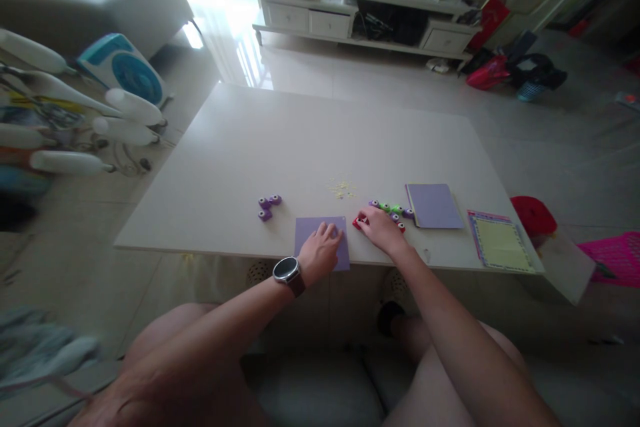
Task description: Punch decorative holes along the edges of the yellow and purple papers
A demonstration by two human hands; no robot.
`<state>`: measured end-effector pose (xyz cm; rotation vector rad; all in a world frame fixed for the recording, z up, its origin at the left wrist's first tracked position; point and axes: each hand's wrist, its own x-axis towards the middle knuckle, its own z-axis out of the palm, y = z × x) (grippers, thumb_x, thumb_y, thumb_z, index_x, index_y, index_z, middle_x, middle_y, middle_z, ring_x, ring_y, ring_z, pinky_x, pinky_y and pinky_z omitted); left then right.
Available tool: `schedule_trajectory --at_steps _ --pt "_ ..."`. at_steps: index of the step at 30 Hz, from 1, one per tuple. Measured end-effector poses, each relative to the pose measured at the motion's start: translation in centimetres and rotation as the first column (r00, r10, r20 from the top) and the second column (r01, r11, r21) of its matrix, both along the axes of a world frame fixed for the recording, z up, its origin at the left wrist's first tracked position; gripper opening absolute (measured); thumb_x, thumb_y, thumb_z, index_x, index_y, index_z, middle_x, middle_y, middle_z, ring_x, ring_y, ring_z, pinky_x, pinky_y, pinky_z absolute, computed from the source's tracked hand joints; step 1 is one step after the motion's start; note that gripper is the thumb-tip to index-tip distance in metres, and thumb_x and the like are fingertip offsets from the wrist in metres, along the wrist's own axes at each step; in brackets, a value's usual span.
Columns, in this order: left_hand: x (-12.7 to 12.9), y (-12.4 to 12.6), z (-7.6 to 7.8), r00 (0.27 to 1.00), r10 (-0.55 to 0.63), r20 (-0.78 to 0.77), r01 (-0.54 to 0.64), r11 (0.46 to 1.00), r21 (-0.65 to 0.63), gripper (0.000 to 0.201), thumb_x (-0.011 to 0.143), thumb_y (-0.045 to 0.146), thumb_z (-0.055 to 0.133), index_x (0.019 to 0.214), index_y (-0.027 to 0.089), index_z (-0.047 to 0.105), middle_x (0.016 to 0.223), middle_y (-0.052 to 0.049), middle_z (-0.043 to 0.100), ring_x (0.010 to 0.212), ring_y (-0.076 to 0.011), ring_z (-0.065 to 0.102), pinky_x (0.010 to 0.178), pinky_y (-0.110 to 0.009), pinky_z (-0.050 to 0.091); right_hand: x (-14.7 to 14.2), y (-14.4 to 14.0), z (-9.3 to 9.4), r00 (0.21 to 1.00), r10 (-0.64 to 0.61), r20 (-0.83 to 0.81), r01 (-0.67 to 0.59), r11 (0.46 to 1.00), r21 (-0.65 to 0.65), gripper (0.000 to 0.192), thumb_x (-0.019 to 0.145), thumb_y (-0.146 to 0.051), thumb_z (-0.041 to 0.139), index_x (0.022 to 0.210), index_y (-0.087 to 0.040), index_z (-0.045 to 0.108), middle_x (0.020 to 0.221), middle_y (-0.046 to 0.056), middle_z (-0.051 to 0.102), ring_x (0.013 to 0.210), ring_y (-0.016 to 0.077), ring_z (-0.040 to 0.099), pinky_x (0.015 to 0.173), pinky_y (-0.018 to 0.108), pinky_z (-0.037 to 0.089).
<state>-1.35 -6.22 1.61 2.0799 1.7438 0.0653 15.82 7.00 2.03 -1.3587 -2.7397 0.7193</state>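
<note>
My left hand (323,253) lies with fingers spread on a purple sheet of paper (306,228) at the table's near edge. A tiny pale spot shows in the sheet's upper right corner. Just right of that sheet, the fingers of my right hand (379,227) close around a small red paper punch (356,223), partly hidden by them. Beyond and beside this hand sit several more punches: a green one (397,209), a purple one (374,203) and another red one (401,227). Purple punches (265,215) also stand in a group to the left.
Tiny yellow paper bits (342,188) are scattered mid-table. A stack of purple paper (436,205) lies at right, beside a yellow patterned pad (501,241). A red bin (533,217) and a pink basket (617,260) stand past the table's right edge.
</note>
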Motion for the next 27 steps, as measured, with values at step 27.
schedule_trajectory --at_steps 27 --pt "-6.5 2.5 2.4 0.955 0.123 0.268 -0.153 0.984 0.095 0.005 0.088 0.020 0.073 0.093 0.019 0.074 0.085 -0.006 0.072 0.092 -0.0240 0.063 0.082 -0.034 0.049 -1.4 -4.6 2.1 0.920 0.329 -0.212 -0.285 0.934 0.216 0.026 0.104 -0.013 0.053 0.128 -0.019 0.061 0.124 0.011 0.063 0.112 0.0250 0.061 0.096 0.035 0.050"
